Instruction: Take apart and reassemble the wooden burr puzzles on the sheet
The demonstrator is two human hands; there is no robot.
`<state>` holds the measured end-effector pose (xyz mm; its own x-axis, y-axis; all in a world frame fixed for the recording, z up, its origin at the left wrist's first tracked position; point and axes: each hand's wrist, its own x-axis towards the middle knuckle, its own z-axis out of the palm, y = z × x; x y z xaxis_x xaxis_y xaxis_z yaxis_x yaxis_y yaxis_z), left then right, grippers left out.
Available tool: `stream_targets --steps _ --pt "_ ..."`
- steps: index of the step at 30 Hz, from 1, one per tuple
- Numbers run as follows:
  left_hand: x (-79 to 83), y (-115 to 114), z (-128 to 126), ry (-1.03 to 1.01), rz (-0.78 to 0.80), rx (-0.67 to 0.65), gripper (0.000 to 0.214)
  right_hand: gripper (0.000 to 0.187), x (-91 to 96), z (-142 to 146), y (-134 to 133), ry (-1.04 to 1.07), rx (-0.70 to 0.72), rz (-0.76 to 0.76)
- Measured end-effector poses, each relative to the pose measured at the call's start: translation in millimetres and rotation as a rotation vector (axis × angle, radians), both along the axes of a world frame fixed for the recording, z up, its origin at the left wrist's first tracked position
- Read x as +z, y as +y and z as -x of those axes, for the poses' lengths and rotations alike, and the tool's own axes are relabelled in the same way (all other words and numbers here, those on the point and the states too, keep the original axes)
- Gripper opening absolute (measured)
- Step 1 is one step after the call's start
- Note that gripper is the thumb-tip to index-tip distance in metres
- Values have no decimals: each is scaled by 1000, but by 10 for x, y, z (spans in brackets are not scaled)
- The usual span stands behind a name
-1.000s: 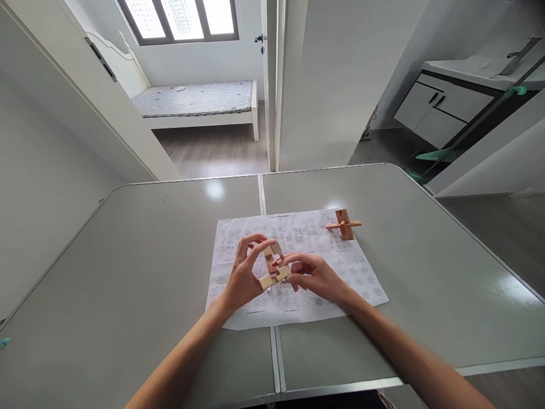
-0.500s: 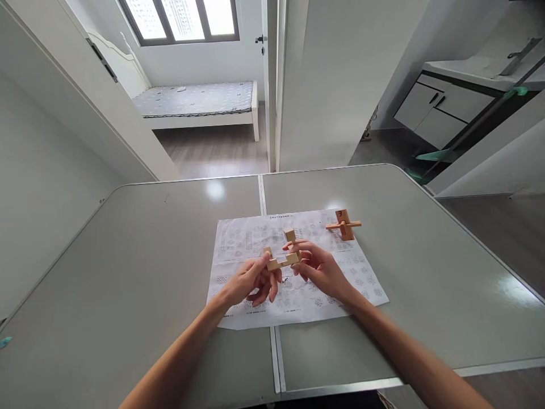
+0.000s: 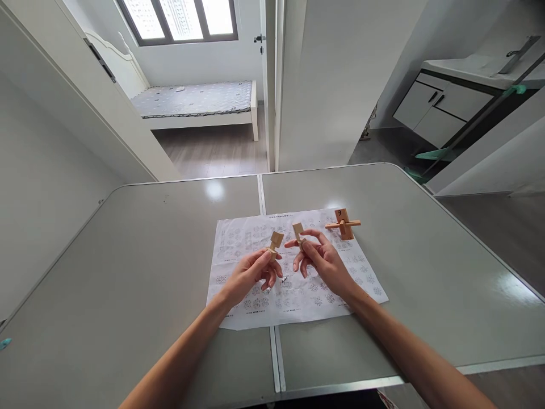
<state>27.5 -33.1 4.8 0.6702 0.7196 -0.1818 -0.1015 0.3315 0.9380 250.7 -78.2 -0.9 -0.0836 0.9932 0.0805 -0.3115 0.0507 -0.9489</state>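
Between thumb and fingers, my left hand (image 3: 254, 272) pinches a pale notched wooden puzzle piece (image 3: 276, 239) that sticks up and tilts right. My right hand (image 3: 317, 257) grips a second pale wooden puzzle piece (image 3: 298, 229), its end pointing up and slightly left. The two pieces are apart, with a narrow gap between them. Both hands hover over a creased white sheet (image 3: 238, 233) printed with small diagrams. At the sheet's upper right corner stands a reddish-brown wooden puzzle (image 3: 344, 224) of crossed flat pieces with a dark mark on one. My fingers hide the lower parts of both held pieces.
The sheet lies on a grey table (image 3: 149, 272) with a metal seam (image 3: 276, 363) down its middle and a pale rim. Past the far edge are a doorway, a bed (image 3: 200, 99) and, at right, a white cabinet (image 3: 443, 108).
The two pale pieces, close together earlier, have come apart. My left hand has turned its piece from lying level to pointing up; my right hand has shifted its grip on the other.
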Motion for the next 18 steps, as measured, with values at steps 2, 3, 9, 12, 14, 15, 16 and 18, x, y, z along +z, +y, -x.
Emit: stream_targets --steps 2,3,9,12,14,15,16,18 --pt "12 -10 -13 14 -16 16 49 34 -2 -1 -1 17 26 2" --pt "20 -16 -19 26 -26 19 49 33 -3 -3 -4 9 38 -5" --pt "62 -59 -49 129 -121 -27 42 34 -1 -17 -32 -129 97 -49" --pt "61 -80 -65 159 -162 -41 41 36 -26 -15 -43 -167 124 -40" --pt "47 -94 -73 174 -188 -47 41 38 -43 -9 -47 -169 148 -17" --pt "35 -101 -76 179 -199 -51 41 39 -48 -6 -48 -164 159 -5" --pt "22 -107 -77 183 -208 -56 41 40 -50 -4 -49 -159 166 5" --pt "-6 -115 -76 186 -222 -67 40 41 -44 -2 -51 -157 171 20"
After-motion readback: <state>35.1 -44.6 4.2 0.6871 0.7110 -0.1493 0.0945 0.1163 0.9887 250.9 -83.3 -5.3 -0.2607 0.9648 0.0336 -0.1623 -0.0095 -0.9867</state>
